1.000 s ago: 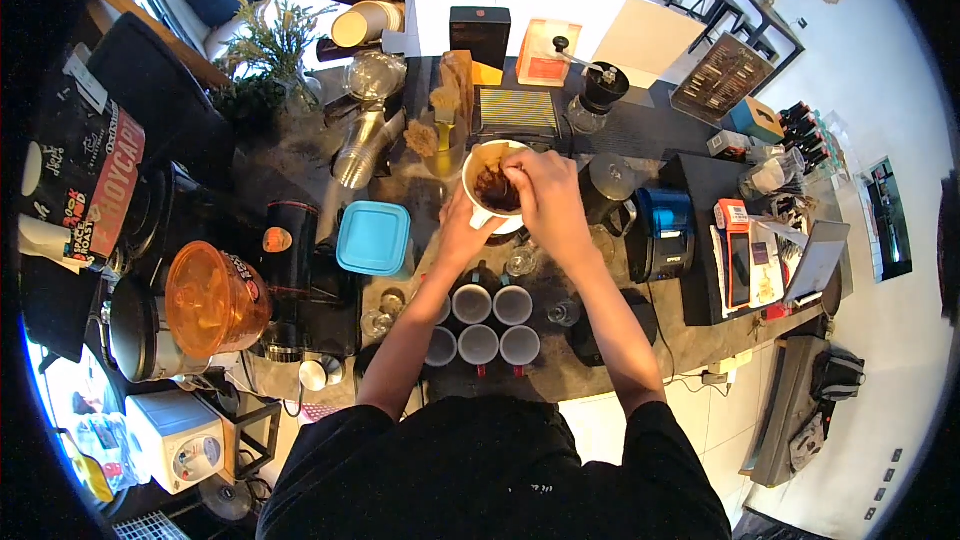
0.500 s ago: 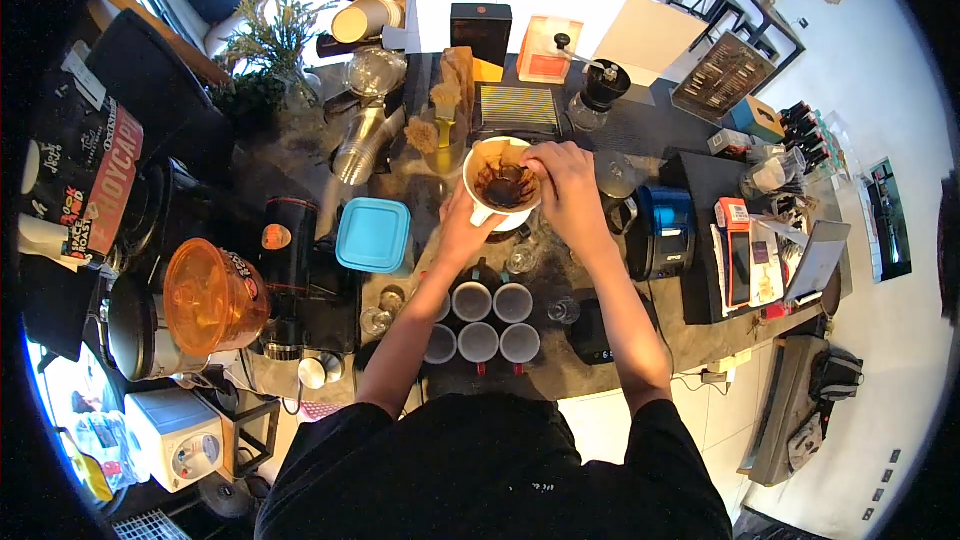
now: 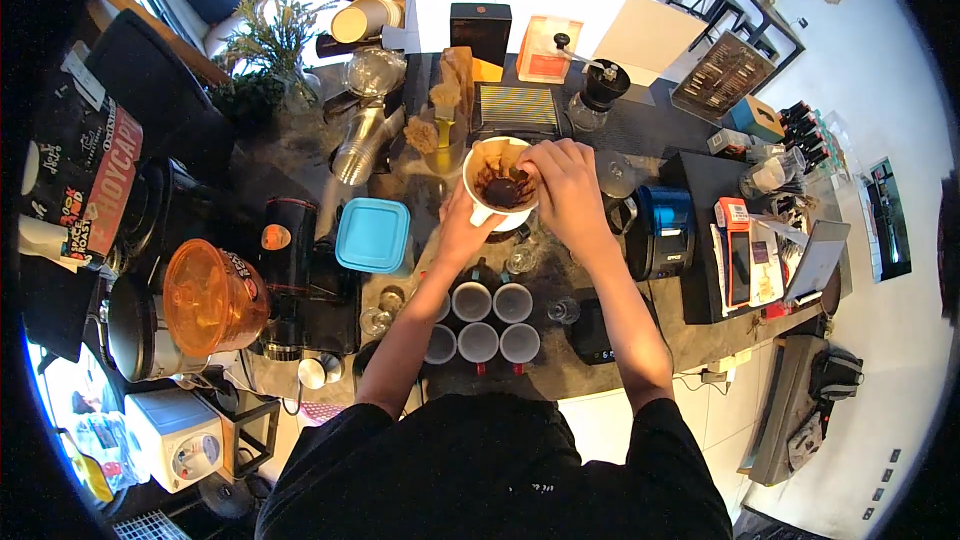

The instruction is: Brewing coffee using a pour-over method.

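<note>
A white coffee dripper [image 3: 484, 213] is held up over the counter near the middle. A paper filter [image 3: 494, 154] lines it, stained brown, with dark wet coffee grounds [image 3: 503, 192] at the bottom. My left hand [image 3: 462, 232] is closed around the dripper's near left side, by its handle. From the right, my right hand [image 3: 568, 186] reaches over the rim, its fingers pinching the filter's right edge. Those fingertips are partly hidden. Below the dripper, several white-lined mugs [image 3: 478, 342] stand in two rows.
A blue-lidded container [image 3: 373, 234] stands left of my left forearm. Behind the dripper are a holder with brushes [image 3: 440, 140] and a hand grinder [image 3: 600, 90]. A dark scale [image 3: 594, 332] lies under my right forearm. A blue-black machine [image 3: 664, 230] stands to the right.
My right hand has shifted slightly left at the dripper's rim, and the filter's edge has moved a little with it. My left hand stays in place.
</note>
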Action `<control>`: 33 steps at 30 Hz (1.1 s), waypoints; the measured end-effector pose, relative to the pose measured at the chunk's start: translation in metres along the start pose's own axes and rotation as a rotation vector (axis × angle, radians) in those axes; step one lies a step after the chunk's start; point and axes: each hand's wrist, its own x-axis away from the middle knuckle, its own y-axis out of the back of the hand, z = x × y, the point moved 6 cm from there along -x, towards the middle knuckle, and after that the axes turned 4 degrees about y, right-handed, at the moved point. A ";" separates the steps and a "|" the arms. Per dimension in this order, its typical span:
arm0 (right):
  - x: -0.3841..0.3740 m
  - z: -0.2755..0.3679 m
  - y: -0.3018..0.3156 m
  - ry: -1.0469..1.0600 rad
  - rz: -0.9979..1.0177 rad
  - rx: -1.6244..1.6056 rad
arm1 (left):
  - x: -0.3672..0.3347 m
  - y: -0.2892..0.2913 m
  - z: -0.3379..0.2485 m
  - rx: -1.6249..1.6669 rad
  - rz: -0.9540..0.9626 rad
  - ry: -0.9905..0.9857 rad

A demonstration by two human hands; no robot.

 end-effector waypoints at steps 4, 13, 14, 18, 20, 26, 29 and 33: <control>0.005 -0.002 -0.010 -0.016 0.007 -0.042 | -0.001 -0.002 0.011 -0.030 -0.005 -0.017; -0.012 0.004 0.018 -0.035 -0.011 0.007 | -0.002 -0.002 0.008 -0.064 0.008 0.009; -0.015 0.003 0.018 -0.033 -0.008 -0.017 | -0.002 -0.002 0.009 -0.065 0.007 0.009; -0.021 0.001 0.014 -0.020 0.041 -0.009 | -0.001 -0.002 0.003 -0.010 0.014 -0.007; -0.025 0.001 0.011 -0.008 0.043 -0.006 | -0.001 -0.002 0.001 0.014 0.014 -0.011; -0.031 -0.005 -0.002 0.006 0.072 -0.003 | -0.001 -0.001 0.003 0.007 -0.011 -0.048; -0.029 -0.009 -0.011 -0.012 0.113 -0.016 | -0.001 -0.003 0.006 -0.016 -0.006 -0.045; -0.024 -0.012 -0.021 -0.034 0.134 -0.050 | -0.001 -0.002 0.003 -0.033 -0.010 -0.041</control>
